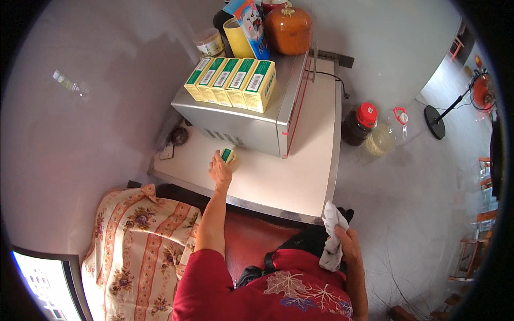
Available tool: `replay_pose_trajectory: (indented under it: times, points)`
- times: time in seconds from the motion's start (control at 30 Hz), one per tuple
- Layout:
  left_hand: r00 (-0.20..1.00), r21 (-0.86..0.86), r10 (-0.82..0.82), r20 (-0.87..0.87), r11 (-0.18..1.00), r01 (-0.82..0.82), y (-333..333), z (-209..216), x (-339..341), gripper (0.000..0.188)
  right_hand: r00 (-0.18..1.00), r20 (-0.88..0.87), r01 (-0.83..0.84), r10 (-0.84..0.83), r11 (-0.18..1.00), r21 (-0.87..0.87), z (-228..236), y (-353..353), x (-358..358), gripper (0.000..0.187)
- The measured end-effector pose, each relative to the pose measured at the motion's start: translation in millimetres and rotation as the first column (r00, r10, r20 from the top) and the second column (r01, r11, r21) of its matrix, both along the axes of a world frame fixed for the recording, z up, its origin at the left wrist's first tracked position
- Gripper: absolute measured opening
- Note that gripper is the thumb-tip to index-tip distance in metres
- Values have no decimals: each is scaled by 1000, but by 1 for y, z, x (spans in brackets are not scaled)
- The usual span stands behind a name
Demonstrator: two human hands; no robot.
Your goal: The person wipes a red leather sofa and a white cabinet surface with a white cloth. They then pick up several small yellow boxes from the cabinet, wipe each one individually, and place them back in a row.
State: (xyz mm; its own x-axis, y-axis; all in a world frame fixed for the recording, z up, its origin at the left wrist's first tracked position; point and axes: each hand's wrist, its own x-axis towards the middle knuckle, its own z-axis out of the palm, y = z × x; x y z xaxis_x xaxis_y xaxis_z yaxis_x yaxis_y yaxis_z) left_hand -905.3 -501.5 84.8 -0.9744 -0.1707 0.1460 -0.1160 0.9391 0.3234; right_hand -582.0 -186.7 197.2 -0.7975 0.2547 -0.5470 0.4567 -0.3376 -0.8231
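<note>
While L hand (220, 171) grips a small yellow-green box (227, 155) at its fingertips, over the desk (278, 184) (can't tell if box touches it), R hand (349, 246) is closed on a crumpled white cloth (332, 235) nr desk's near-right corner. Just beyond L hand: silver appliance (230, 128) w/ 5 yellow-green cartons (229, 80) in a row on top. Farther out, behind cartons: round orange pot (289, 31). Beyond R hand: red-lidded jar (358, 125).

White barcode labels (221, 79) on five yellow-green boxes (234, 92), wording too small to read
</note>
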Motion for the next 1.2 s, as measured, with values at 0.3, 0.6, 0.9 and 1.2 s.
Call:
replay_pose_trajectory:
  times: [0.3, 0.6, 0.9, 1.2]
  points:
    - [987, 75, -161, -2, 984, 161, -33, -30, 6, 61, 1000, 2, -14, 14, 1000, 6, 4, -2, 5, 27]
    - [858, 79, -84, -506, 986, 143, 25, 69, 28, 75, 998, -55, 36, -40, 997, -71, 0, 5, 19, 26]
    - [637, -280, -406, -656, 914, 294, 122, 202, 7, 67, 994, -110, 8, -19, 995, -99, 4, 3, 20, 24]
    - [543, -283, -464, -700, 878, 386, 148, 204, 4, 66, 992, -106, 59, -69, 994, -94, -5, 10, 32, 26]
